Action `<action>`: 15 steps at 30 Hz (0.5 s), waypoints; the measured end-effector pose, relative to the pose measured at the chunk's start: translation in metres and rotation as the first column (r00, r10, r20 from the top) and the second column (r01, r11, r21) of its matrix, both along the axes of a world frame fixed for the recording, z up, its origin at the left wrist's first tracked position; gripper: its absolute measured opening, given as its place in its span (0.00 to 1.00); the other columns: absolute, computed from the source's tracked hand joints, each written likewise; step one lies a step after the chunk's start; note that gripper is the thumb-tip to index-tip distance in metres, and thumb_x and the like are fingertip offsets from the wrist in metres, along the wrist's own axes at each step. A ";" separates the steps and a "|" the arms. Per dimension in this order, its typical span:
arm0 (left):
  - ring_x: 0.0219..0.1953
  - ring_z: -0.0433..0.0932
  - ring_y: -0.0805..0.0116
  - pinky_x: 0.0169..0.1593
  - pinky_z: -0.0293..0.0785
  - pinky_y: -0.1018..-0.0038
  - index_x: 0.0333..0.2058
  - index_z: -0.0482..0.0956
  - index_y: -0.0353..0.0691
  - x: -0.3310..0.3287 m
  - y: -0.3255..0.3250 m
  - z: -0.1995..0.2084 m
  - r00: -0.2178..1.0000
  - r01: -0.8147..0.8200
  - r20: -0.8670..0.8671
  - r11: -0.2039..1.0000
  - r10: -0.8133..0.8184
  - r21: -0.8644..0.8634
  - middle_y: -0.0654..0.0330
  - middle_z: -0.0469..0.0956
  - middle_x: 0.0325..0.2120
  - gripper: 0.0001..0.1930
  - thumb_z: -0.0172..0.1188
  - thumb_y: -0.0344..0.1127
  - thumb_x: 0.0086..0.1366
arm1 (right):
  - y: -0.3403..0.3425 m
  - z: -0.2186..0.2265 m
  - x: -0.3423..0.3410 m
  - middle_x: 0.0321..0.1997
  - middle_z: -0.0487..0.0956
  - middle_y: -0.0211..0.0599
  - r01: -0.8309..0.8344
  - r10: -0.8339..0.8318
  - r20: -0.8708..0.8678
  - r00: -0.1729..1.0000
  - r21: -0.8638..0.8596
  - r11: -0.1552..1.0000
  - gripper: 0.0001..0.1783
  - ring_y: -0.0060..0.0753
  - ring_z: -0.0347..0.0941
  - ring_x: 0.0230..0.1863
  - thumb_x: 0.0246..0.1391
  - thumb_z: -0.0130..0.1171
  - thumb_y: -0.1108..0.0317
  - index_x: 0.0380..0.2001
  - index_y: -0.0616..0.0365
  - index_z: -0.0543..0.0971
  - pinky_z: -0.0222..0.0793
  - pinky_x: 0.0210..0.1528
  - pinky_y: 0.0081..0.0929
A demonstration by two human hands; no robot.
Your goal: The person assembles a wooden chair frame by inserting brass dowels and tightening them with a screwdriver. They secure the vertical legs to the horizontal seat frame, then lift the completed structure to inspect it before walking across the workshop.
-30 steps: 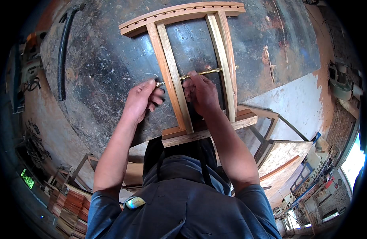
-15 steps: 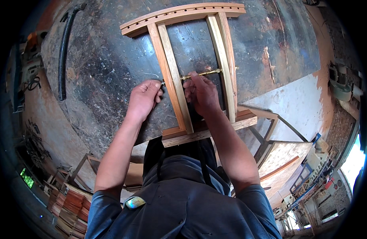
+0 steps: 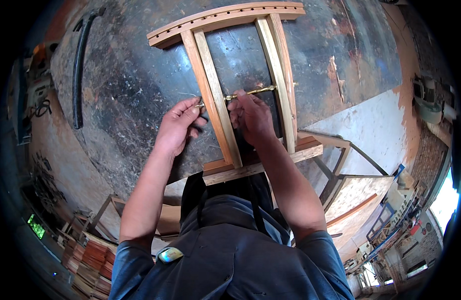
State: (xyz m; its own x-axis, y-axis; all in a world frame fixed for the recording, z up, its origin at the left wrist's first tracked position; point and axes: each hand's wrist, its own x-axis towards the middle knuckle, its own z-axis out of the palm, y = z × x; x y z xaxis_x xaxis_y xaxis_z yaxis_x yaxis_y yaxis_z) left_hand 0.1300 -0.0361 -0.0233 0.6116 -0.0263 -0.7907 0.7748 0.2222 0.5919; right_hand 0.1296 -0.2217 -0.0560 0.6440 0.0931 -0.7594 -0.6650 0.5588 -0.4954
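Note:
A wooden frame (image 3: pixel 204 70) lies on the dark worktop, with paired uprights, a curved top rail (image 3: pixel 225 18) drilled with a row of holes, and a bottom rail (image 3: pixel 263 165). Through its uprights runs a slim, turned brass rod (image 3: pixel 263 90), its right tip showing just past the outer right upright. My right hand (image 3: pixel 254 117) is inside the frame, thumb and forefinger pinched on the rod near the left pair. Outside that pair, my left hand (image 3: pixel 178 125) pinches a small metal end at the rod's left side, mostly covered by the fingertips; its other fingers hang loosely curled.
A long dark bar with a bent head (image 3: pixel 79 70) lies on the worktop (image 3: pixel 125 100) at far left. Wooden frames (image 3: pixel 360 200) stand below right, and stacked boards (image 3: pixel 93 260) are at lower left. Machinery (image 3: pixel 428 107) stands at the far right.
The wooden frame's top has shifted slightly left and up, and the rod with it. My left hand has turned a little, its lower fingers loosening; my right keeps its pinch.

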 end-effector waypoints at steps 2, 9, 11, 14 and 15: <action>0.22 0.74 0.77 0.22 0.68 0.83 0.40 0.76 0.35 0.002 0.011 -0.008 0.996 0.027 -0.079 0.988 -0.039 -0.153 0.62 0.77 0.28 0.13 0.53 0.41 0.68 | -0.001 0.001 0.000 0.14 0.71 0.32 -0.001 0.001 0.000 1.000 0.006 1.000 0.18 0.25 0.66 0.14 0.60 0.53 0.59 0.21 0.60 0.74 0.60 0.18 0.21; 0.19 0.71 0.79 0.18 0.65 0.83 0.32 0.75 0.40 -0.006 -0.004 -0.017 0.976 0.073 0.186 0.978 -0.110 0.196 0.65 0.75 0.20 0.12 0.53 0.42 0.68 | 0.000 -0.004 -0.001 0.14 0.71 0.33 -0.003 0.003 -0.009 1.000 0.002 1.000 0.18 0.25 0.66 0.13 0.60 0.53 0.59 0.21 0.60 0.74 0.60 0.17 0.22; 0.18 0.70 0.79 0.18 0.64 0.82 0.32 0.75 0.39 0.006 -0.005 0.005 0.997 -0.055 -0.060 0.998 0.055 0.002 0.66 0.74 0.20 0.12 0.53 0.41 0.68 | 0.000 -0.003 -0.001 0.14 0.71 0.33 0.006 -0.006 -0.002 1.000 0.002 1.000 0.18 0.25 0.66 0.13 0.60 0.53 0.59 0.21 0.60 0.74 0.60 0.17 0.21; 0.22 0.72 0.79 0.19 0.65 0.82 0.39 0.76 0.36 0.001 0.010 -0.011 0.983 0.104 -0.145 0.993 -0.112 -0.060 0.65 0.75 0.24 0.12 0.54 0.40 0.68 | 0.002 0.000 0.000 0.14 0.71 0.33 0.029 -0.029 -0.010 1.000 0.002 1.000 0.18 0.25 0.66 0.13 0.60 0.53 0.59 0.21 0.60 0.74 0.60 0.17 0.21; 0.22 0.74 0.78 0.18 0.65 0.83 0.39 0.76 0.36 -0.001 0.010 -0.017 0.995 0.075 -0.059 0.994 -0.079 -0.076 0.64 0.76 0.24 0.13 0.54 0.40 0.68 | 0.002 0.001 0.000 0.14 0.71 0.33 0.037 -0.037 -0.015 0.999 0.000 0.999 0.18 0.24 0.66 0.13 0.60 0.53 0.59 0.21 0.60 0.74 0.60 0.17 0.21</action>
State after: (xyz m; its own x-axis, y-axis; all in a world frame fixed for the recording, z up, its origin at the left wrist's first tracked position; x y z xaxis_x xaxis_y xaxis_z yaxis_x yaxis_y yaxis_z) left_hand 0.1289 -0.0265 -0.0399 0.5558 -0.1312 -0.8209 0.8257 0.2015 0.5269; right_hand 0.1300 -0.2196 -0.0549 0.6357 0.0697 -0.7688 -0.6511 0.5835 -0.4854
